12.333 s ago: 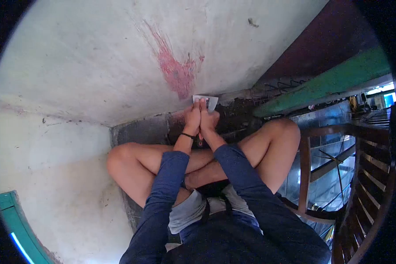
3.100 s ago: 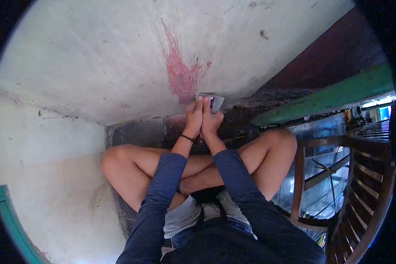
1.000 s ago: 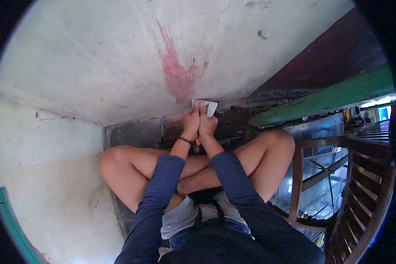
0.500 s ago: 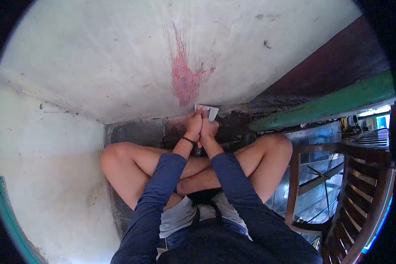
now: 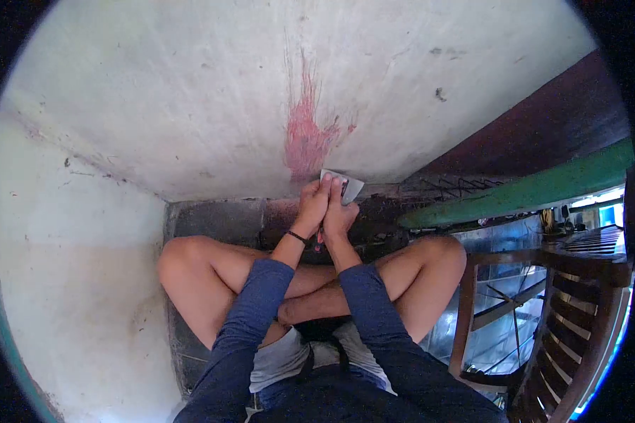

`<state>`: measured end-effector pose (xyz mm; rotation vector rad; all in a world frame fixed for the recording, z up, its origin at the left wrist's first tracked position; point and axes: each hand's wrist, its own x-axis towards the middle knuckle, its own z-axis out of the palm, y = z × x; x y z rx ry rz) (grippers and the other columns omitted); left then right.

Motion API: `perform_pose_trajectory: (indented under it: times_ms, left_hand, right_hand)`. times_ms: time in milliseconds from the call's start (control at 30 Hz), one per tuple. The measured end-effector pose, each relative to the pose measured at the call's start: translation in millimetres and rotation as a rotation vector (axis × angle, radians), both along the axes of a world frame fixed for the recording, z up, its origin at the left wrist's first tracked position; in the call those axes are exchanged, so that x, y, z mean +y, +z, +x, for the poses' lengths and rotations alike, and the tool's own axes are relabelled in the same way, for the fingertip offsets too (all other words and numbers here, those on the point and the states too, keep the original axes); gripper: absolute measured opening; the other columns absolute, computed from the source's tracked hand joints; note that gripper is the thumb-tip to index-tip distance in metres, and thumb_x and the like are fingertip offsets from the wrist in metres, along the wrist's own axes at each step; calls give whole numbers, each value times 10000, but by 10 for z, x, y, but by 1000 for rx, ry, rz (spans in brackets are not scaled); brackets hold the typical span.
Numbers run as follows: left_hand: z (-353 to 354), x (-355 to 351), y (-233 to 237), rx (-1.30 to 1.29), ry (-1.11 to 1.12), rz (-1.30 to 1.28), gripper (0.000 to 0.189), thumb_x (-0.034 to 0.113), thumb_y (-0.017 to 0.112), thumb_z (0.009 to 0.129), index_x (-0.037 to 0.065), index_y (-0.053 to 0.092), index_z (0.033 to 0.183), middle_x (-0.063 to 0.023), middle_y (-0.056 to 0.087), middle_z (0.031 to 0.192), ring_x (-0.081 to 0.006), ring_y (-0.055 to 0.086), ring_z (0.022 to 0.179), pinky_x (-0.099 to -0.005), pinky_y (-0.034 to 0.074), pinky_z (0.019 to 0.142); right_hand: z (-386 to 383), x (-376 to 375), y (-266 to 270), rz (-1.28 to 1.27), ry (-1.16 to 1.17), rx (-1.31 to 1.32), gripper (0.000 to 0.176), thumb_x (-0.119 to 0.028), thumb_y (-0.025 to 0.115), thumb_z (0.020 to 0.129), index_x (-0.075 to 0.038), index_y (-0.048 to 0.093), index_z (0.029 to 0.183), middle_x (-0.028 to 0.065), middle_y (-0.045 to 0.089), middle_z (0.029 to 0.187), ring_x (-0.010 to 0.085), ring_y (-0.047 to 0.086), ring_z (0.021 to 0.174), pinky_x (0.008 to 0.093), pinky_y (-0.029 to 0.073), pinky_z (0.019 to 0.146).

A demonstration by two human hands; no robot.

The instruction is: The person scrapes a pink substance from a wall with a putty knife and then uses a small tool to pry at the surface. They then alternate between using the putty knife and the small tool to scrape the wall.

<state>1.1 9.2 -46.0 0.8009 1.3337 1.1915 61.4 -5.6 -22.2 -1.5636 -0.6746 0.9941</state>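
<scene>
Scraper (image 5: 355,189), or so it seems, lies just above centre frame, pinched between left hand (image 5: 312,206) and right hand (image 5: 339,217), pressed together; blade toward wall (image 5: 226,120), handle lapward, right hand nearer its exposed corner.

Two hands on a scraper at the wall's foot
The left (image 5: 313,206) and right hand (image 5: 339,213) grip the flat scraper (image 5: 351,189) below a red patch (image 5: 307,144) on the pale wall (image 5: 190,106).
</scene>
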Motion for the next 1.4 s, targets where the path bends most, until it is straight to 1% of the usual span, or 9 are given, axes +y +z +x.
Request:
perform_pose_trajectory:
  times_ms: [167, 300, 433, 533, 633, 900, 1000, 1200, 1400]
  left_hand:
    - [104, -58, -468, -111, 101, -159, 454, 434, 553, 935, -6, 663, 908, -60, 643, 825, -147, 564, 727, -316, 475, 632]
    - [49, -32, 81, -123, 30, -29, 465, 448, 534, 942, 1, 661, 933, -64, 636, 813, -148, 558, 710, -320, 474, 631]
    - [19, -132, -38, 96, 8, -170, 471, 453, 504, 955, 11, 663, 928, -56, 630, 789, -142, 553, 694, -314, 474, 636]
    - [116, -101, -48, -232, 110, -86, 473, 451, 494, 961, 18, 666, 878, -38, 622, 758, -130, 543, 680, -302, 469, 633]
    - [34, -20, 97, 51, 38, 178, 477, 454, 498, 958, 25, 668, 839, -22, 619, 747, -124, 539, 678, -296, 466, 631]
    - [57, -111, 118, -152, 92, -105, 482, 484, 532, 933, 28, 665, 844, -20, 628, 797, -123, 552, 724, -298, 462, 644]
    - [0, -11, 207, -31, -7, 118, 475, 474, 526, 940, 28, 669, 861, -27, 633, 813, -119, 551, 733, -294, 462, 645]
    - [113, -120, 76, -278, 89, -114, 473, 471, 524, 942, 41, 661, 802, -2, 618, 768, -92, 535, 709, -271, 447, 630]
    - [5, -85, 355, -121, -16, 94, 497, 485, 513, 942, 28, 676, 839, -9, 608, 747, -104, 532, 689, -282, 447, 625]
  right_hand:
    - [17, -15, -442, -183, -36, -144, 692, -582, 676, 773, 109, 668, 811, 232, 676, 761, 280, 674, 747, 404, 502, 685]
    - [11, -7, -191, -33, -20, -41, 744, -616, 669, 755, 127, 661, 796, 254, 670, 743, 296, 677, 747, 422, 503, 690]
    - [17, -4, -272, -322, -3, -171, 682, -566, 683, 777, 115, 662, 812, 198, 680, 754, 246, 666, 727, 397, 497, 654]
    - [-25, -126, 207, -180, -5, -83, 664, -545, 688, 785, 118, 650, 796, 179, 673, 745, 230, 652, 719, 394, 489, 651]
    - [7, -63, 287, 76, 35, -31, 654, -545, 688, 784, 107, 655, 807, 165, 668, 734, 215, 641, 723, 393, 485, 660]
    - [-7, -84, 81, -152, 33, -82, 593, -527, 677, 800, 65, 680, 837, 184, 688, 771, 261, 666, 722, 406, 492, 664]
    - [-20, -9, 125, -6, -47, -108, 586, -530, 674, 799, 56, 687, 833, 187, 686, 750, 269, 668, 697, 410, 493, 649]
    - [-9, -85, 20, -184, -66, -187, 578, -520, 686, 793, 57, 674, 768, 148, 661, 659, 244, 631, 614, 413, 485, 620]
    - [-53, -72, -9, 19, -98, -126, 598, -516, 700, 783, 81, 661, 791, 172, 675, 738, 234, 635, 662, 399, 488, 641]
